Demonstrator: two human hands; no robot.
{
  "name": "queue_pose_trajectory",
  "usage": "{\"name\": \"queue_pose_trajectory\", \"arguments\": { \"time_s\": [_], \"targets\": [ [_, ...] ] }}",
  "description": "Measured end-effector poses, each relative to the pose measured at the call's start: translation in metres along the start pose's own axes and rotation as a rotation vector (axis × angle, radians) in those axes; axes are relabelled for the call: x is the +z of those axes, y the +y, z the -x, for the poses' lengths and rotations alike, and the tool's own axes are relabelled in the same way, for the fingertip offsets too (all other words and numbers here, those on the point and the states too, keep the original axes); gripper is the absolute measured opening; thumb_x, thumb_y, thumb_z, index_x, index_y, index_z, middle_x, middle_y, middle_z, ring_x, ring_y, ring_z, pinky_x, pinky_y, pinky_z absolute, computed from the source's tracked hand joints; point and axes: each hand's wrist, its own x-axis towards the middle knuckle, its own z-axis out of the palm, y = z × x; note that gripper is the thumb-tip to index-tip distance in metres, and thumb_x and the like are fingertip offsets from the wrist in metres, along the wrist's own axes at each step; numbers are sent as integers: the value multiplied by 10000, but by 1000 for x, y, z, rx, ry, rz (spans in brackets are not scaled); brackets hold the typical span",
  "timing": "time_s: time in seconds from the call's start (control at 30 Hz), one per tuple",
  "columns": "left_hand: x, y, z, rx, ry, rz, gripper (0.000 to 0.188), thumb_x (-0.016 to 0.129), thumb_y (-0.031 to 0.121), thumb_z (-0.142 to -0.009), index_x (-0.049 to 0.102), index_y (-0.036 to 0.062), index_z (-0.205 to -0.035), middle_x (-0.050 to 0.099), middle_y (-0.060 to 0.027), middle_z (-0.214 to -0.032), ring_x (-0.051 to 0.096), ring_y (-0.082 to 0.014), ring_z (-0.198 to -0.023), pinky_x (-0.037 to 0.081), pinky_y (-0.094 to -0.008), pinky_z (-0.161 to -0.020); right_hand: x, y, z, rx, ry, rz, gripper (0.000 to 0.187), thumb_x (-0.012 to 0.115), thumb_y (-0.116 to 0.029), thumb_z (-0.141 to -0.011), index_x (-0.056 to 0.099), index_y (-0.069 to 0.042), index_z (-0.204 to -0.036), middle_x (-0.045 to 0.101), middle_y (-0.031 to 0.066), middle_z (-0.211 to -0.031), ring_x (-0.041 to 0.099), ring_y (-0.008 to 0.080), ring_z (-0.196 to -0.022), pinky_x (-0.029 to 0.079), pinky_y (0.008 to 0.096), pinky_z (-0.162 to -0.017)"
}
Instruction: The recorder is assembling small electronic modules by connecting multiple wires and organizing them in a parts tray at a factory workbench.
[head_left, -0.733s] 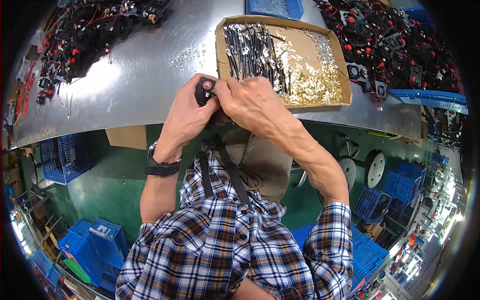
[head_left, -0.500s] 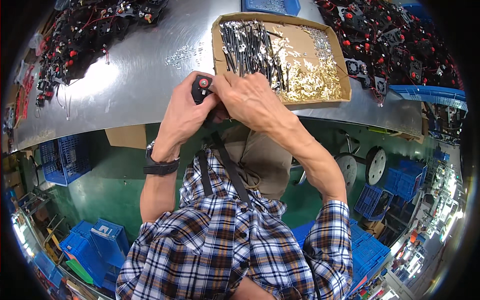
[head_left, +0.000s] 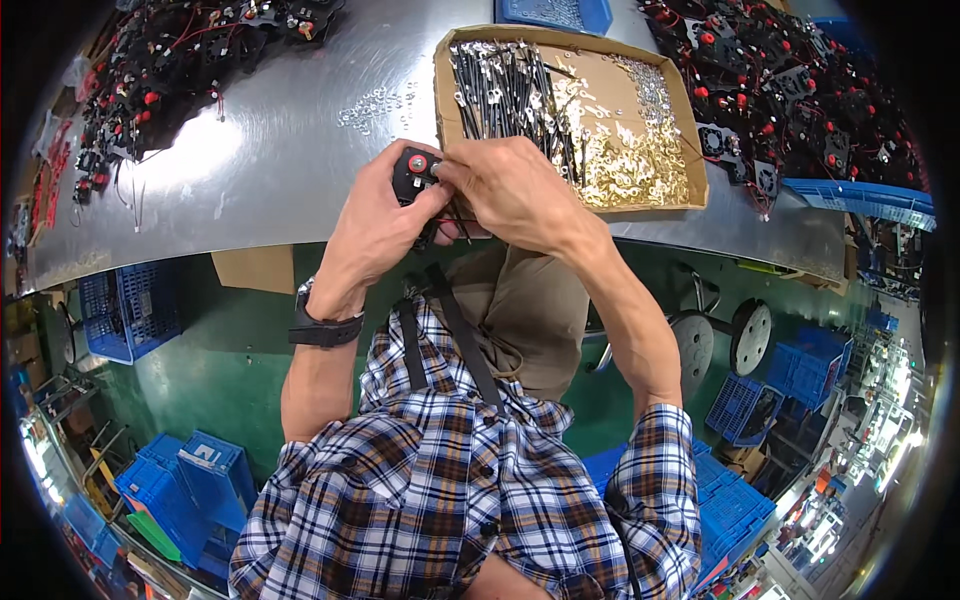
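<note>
My left hand (head_left: 372, 222) is closed around a small black plastic housing (head_left: 406, 186) just above the table's near edge. A red round terminal (head_left: 417, 162) with a metal centre faces up on it. Thin red and black wires hang below the housing. My right hand (head_left: 528, 195) reaches in from the right, its thumb and fingers pinched together at the housing's right side, beside the red terminal. What sits between those fingertips is hidden. Right behind my right hand stands a shallow cardboard tray (head_left: 447, 95) with black cable leads (head_left: 495, 90) and brass-coloured lugs (head_left: 625, 170).
Silver washers (head_left: 375, 112) lie loose on the metal table (head_left: 270, 190). Wired black assemblies are heaped at the far left (head_left: 150, 90) and far right (head_left: 790, 90). A blue tray (head_left: 560, 14) stands at the back. Blue crates (head_left: 125, 315) and a round stool (head_left: 750, 333) are on the floor.
My right hand's fingertips have shifted slightly, showing more of the housing beside the red terminal. Wires now show below the housing. The whole view has shifted a little.
</note>
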Motion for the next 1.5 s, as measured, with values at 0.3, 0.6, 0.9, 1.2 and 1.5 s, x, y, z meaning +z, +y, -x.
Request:
{"name": "queue_pose_trajectory", "arguments": {
  "time_s": [0.3, 0.6, 0.9, 1.2, 1.5],
  "targets": [
    [1, 0, -1, -26, 0, 12, 205, 643, 31, -955, 584, -23, -1143, 678, -65, -855, 669, -132, -673, 556, -265, -599, 2, 3, -4, 20, 2, -82, 213, 565, -168, -1012, 645, 28, -992, 645, 242, -771, 642, 452, -745, 494, 499, -662],
    [0, -1, -1, -10, -1, -13, 224, 645, 57, -956, 585, -28, -1154, 681, -69, -834, 670, -136, -671, 554, -275, -599, 1, 1, -2, 70, -14, -126, 195, 579, -169, -998, 632, 19, -998, 633, 251, -753, 646, 443, -723, 495, 493, -654],
    [0, -2, -2, 69, 20, -101, 209, 643, 47, -938, 586, -45, -1117, 692, -88, -828, 689, -142, -676, 562, -278, -599, 16, -5, 13, -260, 170, 333, 157, 641, -132, -958, 607, -38, -1080, 660, 130, -822, 697, 329, -730, 552, 418, -612],
    [1, -1, 0, 63, 46, -102, 195, 620, 5, -915, 591, -26, -1105, 691, -78, -831, 690, -140, -722, 562, -283, -619, 18, -2, 2, -316, 288, 451, 219, 658, -261, -970, 613, -52, -923, 637, 86, -740, 669, 272, -588, 516, 373, -523],
    [-2, 1, 4, -35, 18, 2, 229, 646, 26, -954, 576, -20, -1167, 683, -76, -853, 701, -147, -699, 590, -282, -619, -19, -3, 32, -145, 303, 490, 224, 722, -278, -925, 687, -65, -866, 638, 100, -673, 676, 272, -602, 518, 407, -523]
  ]
}}
